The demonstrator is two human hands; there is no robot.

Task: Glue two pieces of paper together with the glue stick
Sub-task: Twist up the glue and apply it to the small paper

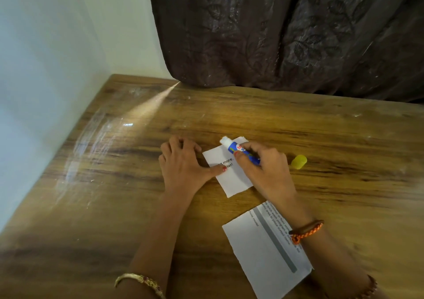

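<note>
Wooden surface (321,138), head view. Small piece of paper (231,179) lies flat near centre, printed text partly visible. Left hand (183,161) rests palm-down at its left edge, fingers (220,169) spread and released, thumb tip pressing onto the sheet; nothing grasped. Right hand (263,163) is clenched around the glue stick (238,149), blue barrel tilted, white tip pointing up-left over the far corner of the small paper; contact between tip and paper cannot be resolved. Yellow cap (299,161) lies on its side on the surface, just right of the right hand, apart from the stick. Second, larger piece of paper (259,252) lies nearer the person, partly under the right forearm.
</note>
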